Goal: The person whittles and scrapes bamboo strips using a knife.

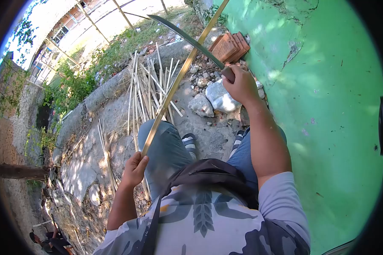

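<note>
My left hand [135, 169] is closed around the lower end of a long bamboo strip [171, 92], which slants up and away to the right past my knee. In my right hand [241, 85] is the dark handle of a machete [191, 41]. Its long blade points up and to the left, crossing the strip near the upper part; whether the two touch I cannot tell. Beyond my knees lies a loose pile of thin pale bamboo strips [147, 87] on the ground.
A green wall [323, 127] stands close on my right. Stacked terracotta tiles [230, 47] and large rocks [221, 95] lie beside it. More strips [107, 157] rest at left. A low stone edge [108, 91] borders plants. Another person [51, 241] is at lower left.
</note>
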The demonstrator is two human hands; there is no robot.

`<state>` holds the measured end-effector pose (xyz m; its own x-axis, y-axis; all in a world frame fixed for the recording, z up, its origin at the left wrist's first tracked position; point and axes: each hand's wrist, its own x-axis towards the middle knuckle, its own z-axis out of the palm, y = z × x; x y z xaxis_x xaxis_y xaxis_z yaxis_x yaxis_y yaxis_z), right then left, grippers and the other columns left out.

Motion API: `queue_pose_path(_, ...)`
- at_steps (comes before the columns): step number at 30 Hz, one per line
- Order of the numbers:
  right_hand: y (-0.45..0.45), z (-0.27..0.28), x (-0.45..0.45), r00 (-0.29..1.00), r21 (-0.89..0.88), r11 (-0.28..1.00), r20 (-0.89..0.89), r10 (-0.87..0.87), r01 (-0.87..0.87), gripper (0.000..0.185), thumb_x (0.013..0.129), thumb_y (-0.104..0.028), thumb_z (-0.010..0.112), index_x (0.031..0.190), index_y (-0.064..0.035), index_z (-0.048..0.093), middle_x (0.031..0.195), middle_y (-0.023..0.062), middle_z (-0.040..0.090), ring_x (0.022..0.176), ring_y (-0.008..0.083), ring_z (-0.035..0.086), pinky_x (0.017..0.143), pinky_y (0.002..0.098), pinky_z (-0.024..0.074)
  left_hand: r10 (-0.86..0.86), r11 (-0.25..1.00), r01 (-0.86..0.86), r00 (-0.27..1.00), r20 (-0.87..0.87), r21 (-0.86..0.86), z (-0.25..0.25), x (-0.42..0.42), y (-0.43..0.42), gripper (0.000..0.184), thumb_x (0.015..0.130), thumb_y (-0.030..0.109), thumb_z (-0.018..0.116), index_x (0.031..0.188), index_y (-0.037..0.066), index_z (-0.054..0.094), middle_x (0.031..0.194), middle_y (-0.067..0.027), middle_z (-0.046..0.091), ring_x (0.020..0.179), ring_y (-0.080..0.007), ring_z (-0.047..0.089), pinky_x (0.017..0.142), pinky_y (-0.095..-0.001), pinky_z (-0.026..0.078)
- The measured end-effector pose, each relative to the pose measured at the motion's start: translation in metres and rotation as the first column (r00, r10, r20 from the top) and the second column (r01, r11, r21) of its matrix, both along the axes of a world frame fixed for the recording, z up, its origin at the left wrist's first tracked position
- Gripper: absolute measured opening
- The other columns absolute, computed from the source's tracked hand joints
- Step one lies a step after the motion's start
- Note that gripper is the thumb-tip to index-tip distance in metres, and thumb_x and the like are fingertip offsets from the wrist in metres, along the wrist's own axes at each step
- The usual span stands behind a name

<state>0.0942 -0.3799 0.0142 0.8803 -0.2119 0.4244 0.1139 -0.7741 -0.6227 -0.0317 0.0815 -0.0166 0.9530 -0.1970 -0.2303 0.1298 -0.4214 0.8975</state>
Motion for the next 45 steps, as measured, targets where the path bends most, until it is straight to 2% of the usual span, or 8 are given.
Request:
queue_pose_path(6,0.032,0.005,-0.008,0.909,-0.324,0.905,0.220,0.355,-0.275,0.027,0.077,-0.022,0.080,0.101,-0.0156,0.068,0.088,0.0079,0.072,0.084,0.0316,0.070,0.101,0.0521,0.0456,0.092,0.994,-0.102,0.978,0.186,0.044,0.017,0.006,-0.013,0.021,0.102,0.021,0.067,0.093,0.003,0.061,0.074,0.0046,0.051,0.069,-0.0043,0.043,0.061,-0.0249,0.036)
queue_pose_path(9,0.036,0.012,-0.009,0.945,-0.462,0.868,0.160,0.284,-0.182,0.022,0.080,-0.031,0.080,0.092,-0.0163,0.069,0.079,0.0064,0.070,0.081,0.0321,0.070,0.086,0.0445,0.0517,0.053,0.966,-0.107,0.973,0.223,0.236,0.027,0.007,-0.017,0.033,0.106,0.031,0.061,0.091,0.002,0.061,0.074,0.0026,0.052,0.070,-0.0065,0.045,0.063,-0.0266,0.038)
queue_pose_path(15,0.036,-0.007,-0.006,0.974,-0.415,0.884,-0.036,0.222,-0.216,0.026,0.080,-0.036,0.080,0.081,-0.0139,0.066,0.073,0.0085,0.070,0.074,0.0324,0.071,0.075,0.0477,0.0524,0.219,0.961,-0.251,0.947,0.235,0.118,-0.024,0.017,-0.020,0.057,0.112,0.046,0.040,0.085,0.002,0.062,0.072,0.0003,0.052,0.068,-0.0112,0.047,0.063,-0.0317,0.039)
queue_pose_path(22,0.062,-0.015,-0.010,0.915,-0.420,0.846,0.076,0.395,-0.330,0.026,0.079,-0.035,0.079,0.081,-0.0121,0.066,0.071,0.0100,0.069,0.071,0.0340,0.070,0.071,0.0473,0.0532,0.094,0.974,-0.133,0.973,0.211,0.181,-0.006,0.022,-0.035,0.048,0.112,0.036,0.048,0.081,0.002,0.060,0.069,0.0001,0.051,0.067,-0.0099,0.046,0.061,-0.0306,0.038)
queue_pose_path(29,0.040,-0.008,-0.002,0.975,-0.220,0.950,-0.025,0.222,-0.222,0.017,0.083,-0.029,0.072,0.083,-0.0124,0.067,0.078,0.0121,0.071,0.074,0.0356,0.071,0.067,0.0473,0.0550,0.158,0.986,-0.165,0.973,0.167,0.028,-0.005,0.030,-0.045,0.045,0.112,0.035,0.050,0.082,0.003,0.061,0.070,0.0031,0.049,0.066,-0.0067,0.042,0.059,-0.0275,0.036)
queue_pose_path(36,0.073,-0.018,-0.012,0.869,-0.485,0.792,0.120,0.480,-0.371,0.017,0.085,-0.027,0.071,0.078,-0.0123,0.066,0.066,0.0092,0.066,0.061,0.0352,0.067,0.061,0.0478,0.0515,0.172,0.981,-0.164,0.982,0.073,-0.102,-0.024,0.039,-0.049,0.045,0.111,0.038,0.050,0.083,0.006,0.061,0.070,0.0045,0.049,0.065,-0.0053,0.043,0.059,-0.0252,0.035)
queue_pose_path(39,0.070,-0.020,-0.006,0.880,-0.322,0.854,0.108,0.462,-0.408,0.019,0.086,-0.028,0.070,0.077,-0.0121,0.066,0.067,0.0102,0.067,0.063,0.0359,0.066,0.062,0.0483,0.0518,0.222,0.971,-0.212,0.971,0.090,-0.111,-0.028,0.035,-0.047,0.045,0.111,0.039,0.050,0.083,0.006,0.061,0.070,0.0047,0.049,0.064,-0.0047,0.043,0.058,-0.0244,0.035)
queue_pose_path(45,0.071,-0.025,-0.005,0.914,-0.282,0.888,0.081,0.398,-0.362,0.018,0.087,-0.028,0.070,0.079,-0.0118,0.067,0.071,0.0108,0.068,0.066,0.0366,0.067,0.064,0.0490,0.0522,0.230,0.967,-0.215,0.968,0.102,-0.139,-0.027,0.038,-0.050,0.045,0.111,0.039,0.050,0.082,0.006,0.061,0.069,0.0050,0.050,0.062,-0.0045,0.043,0.057,-0.0239,0.035)
